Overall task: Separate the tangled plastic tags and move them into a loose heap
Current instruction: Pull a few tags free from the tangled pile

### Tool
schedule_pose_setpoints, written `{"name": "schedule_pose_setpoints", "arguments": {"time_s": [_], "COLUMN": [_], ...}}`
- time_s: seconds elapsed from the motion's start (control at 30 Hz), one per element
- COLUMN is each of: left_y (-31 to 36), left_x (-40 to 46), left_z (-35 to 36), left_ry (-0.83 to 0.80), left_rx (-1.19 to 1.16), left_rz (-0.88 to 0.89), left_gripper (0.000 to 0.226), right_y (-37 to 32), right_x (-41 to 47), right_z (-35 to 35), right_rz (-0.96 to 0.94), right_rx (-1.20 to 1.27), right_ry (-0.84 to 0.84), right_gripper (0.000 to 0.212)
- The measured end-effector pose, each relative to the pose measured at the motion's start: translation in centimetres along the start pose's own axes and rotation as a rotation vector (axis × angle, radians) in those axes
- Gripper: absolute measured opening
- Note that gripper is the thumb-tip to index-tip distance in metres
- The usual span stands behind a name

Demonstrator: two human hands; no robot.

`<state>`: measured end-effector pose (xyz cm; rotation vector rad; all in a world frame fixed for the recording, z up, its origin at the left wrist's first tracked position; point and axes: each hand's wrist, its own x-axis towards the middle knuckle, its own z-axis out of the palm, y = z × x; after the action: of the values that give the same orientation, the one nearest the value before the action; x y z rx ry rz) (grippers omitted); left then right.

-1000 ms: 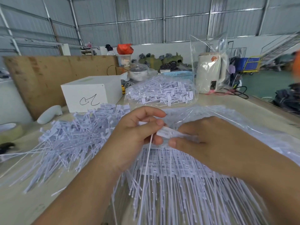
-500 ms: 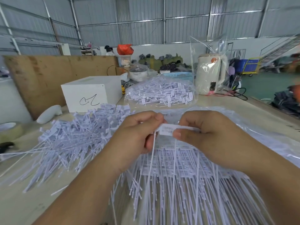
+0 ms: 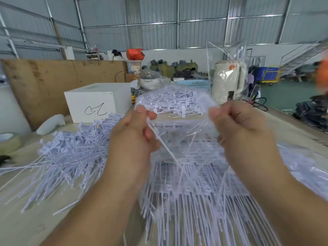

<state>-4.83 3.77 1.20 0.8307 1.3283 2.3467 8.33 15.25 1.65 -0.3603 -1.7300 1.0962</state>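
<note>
My left hand (image 3: 134, 135) pinches the head of one white plastic tag (image 3: 163, 146), whose thin tail slants down to the right. My right hand (image 3: 241, 126) pinches a blurred bunch of tags (image 3: 205, 103) lifted above the table. Both hands are raised and apart, over the ordered stack of joined tags (image 3: 195, 192) that lies on a clear plastic sheet in front of me. A loose heap of separated tags (image 3: 71, 153) spreads on the table to the left. A clear bag full of tags (image 3: 174, 102) sits behind the hands.
A white box (image 3: 95, 102) stands at the back left beside a plywood board (image 3: 53, 82). A cream kettle (image 3: 229, 79) in plastic wrap is at the back right. A tape roll (image 3: 8, 141) lies at the left edge. The wooden table (image 3: 26, 219) shows bare at the front left.
Both hands have lifted and pulled apart. The left hand now holds a single tag separated from the bunch in the right hand.
</note>
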Motion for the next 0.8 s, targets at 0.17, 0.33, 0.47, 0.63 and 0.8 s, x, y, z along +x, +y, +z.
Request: {"name": "schedule_pose_setpoints", "arguments": {"time_s": [0.17, 0.33, 0.47, 0.63, 0.8], "left_y": [-0.5, -0.9, -0.8, -0.3, -0.1], "left_x": [0.0, -0.9, -1.0, -1.0, -0.9], "left_z": [-0.2, 0.4, 0.4, 0.5, 0.1], "left_ry": [-0.251, -0.442, -0.406, -0.489, -0.549], "left_rx": [0.399, 0.348, 0.231, 0.296, 0.412], "left_rz": [-0.024, -0.144, -0.186, -0.196, -0.132], "left_gripper": [0.034, 0.017, 0.024, 0.046, 0.022], "right_y": [-0.4, -0.4, -0.5, -0.2, 0.0], "right_x": [0.6, 0.2, 0.6, 0.6, 0.5], "right_z": [-1.1, -0.8, -1.3, -1.2, -1.1], "right_rz": [-0.123, -0.11, -0.039, 0.005, 0.022], "right_rx": [-0.049, -0.135, -0.109, -0.147, -0.146], "right_ry": [-0.199, -0.439, -0.497, -0.579, -0.6], "right_gripper": [0.033, 0.032, 0.035, 0.034, 0.036]}}
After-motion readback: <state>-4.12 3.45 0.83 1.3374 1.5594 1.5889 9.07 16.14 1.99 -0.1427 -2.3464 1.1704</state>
